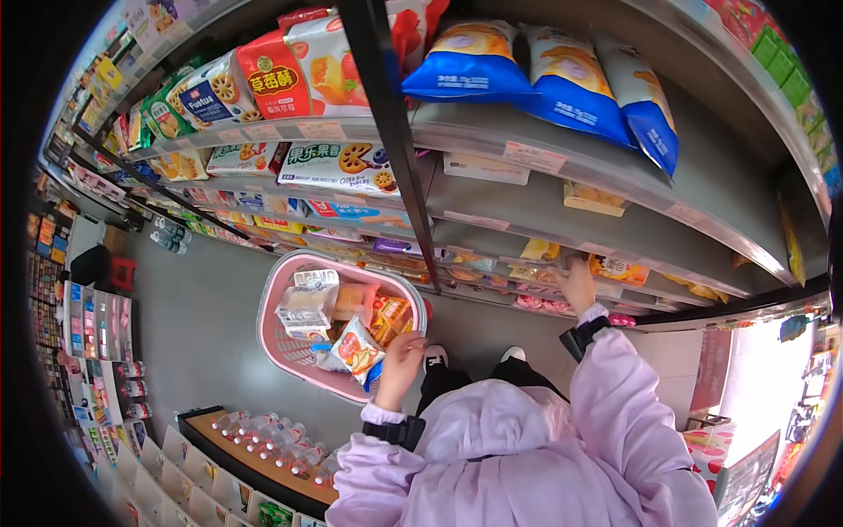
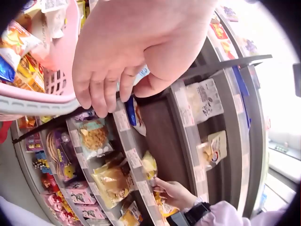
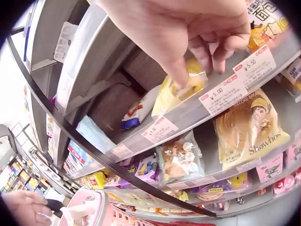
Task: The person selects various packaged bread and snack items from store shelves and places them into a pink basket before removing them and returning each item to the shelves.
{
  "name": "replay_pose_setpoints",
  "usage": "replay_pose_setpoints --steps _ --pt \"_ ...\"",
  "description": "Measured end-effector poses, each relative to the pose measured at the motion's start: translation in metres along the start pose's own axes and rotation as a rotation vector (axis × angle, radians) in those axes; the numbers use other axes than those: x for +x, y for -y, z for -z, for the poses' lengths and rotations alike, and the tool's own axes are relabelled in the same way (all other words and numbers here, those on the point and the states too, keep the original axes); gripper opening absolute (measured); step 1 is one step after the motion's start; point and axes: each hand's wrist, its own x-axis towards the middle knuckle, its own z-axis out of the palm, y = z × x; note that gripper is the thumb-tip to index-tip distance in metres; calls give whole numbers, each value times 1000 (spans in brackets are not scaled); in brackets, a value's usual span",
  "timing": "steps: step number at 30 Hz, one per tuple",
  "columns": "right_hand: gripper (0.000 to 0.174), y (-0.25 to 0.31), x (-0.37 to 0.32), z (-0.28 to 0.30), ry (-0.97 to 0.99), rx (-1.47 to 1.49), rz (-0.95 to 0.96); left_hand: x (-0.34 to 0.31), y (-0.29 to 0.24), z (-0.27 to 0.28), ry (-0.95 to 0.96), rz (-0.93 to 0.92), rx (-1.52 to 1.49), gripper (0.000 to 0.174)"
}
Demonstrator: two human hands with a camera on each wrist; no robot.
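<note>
My right hand [image 1: 576, 287] reaches into a lower shelf. Its thumb and curled fingers pinch the end of a yellow snack packet [image 3: 181, 89], which lies just behind the price strip. Beside that hand is another orange-yellow bread packet [image 1: 617, 269]. My left hand [image 1: 403, 364] hovers at the near right rim of a pink basket [image 1: 279, 347], fingers loosely bent and holding nothing. Inside the basket are a white-and-red snack bag with a blue end [image 1: 358, 350], an orange snack bag [image 1: 389, 318] and a clear-and-white package [image 1: 307, 306].
Blue-and-white snack bags [image 1: 470, 61] stand on the upper shelf. A black post [image 1: 386, 114] divides the shelving. Below the right hand, a Showhos bread bag [image 3: 249, 129] sits on the lower shelf. Bottled drinks [image 1: 272, 439] stand on a low display behind the basket.
</note>
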Motion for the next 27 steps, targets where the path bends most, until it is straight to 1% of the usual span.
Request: replay_pose_setpoints --steps 3,6,9,10,12,13,14,15,17,19,20,21,23,24,25,26,27 --pt "32 -13 11 -1 193 55 -25 6 -7 -33 172 39 6 28" --pt "24 -8 16 12 198 143 -43 10 3 -51 229 -43 64 28" --pt "19 -9 9 25 208 497 -12 10 9 -65 317 36 -25 28" --pt "12 -6 5 33 226 542 27 8 3 -72 322 93 -42 29" --pt "9 -2 -7 44 324 746 -69 5 -17 -84 328 249 -132 31" --pt "8 10 -11 58 373 846 -122 5 -23 -89 334 328 -178 31" --pt "4 23 -20 75 434 908 -98 7 -23 -95 326 352 -244 38" --pt "4 34 -29 84 456 948 -121 8 -26 -98 341 389 -347 41" --pt "6 60 -41 102 505 1001 -98 11 -32 -101 372 463 -552 46" --pt "4 81 -58 103 604 1027 -99 13 -33 -93 432 446 -754 51" --pt "6 91 -65 98 661 988 2 13 -33 -85 462 437 -853 54" --pt "8 101 -72 92 730 946 25 15 -26 -74 484 399 -903 56" --pt "12 129 -83 83 879 876 43 9 -33 -53 402 407 -876 58" --pt "14 144 -88 72 834 917 151 5 -29 -39 319 423 -896 54" --pt "16 160 -93 62 786 956 259 1 -27 -24 293 406 -854 52" --pt "16 176 -93 59 788 914 345 -4 -25 -9 268 390 -811 50" --pt "16 187 -98 47 806 904 371 -8 -24 8 244 375 -768 48"
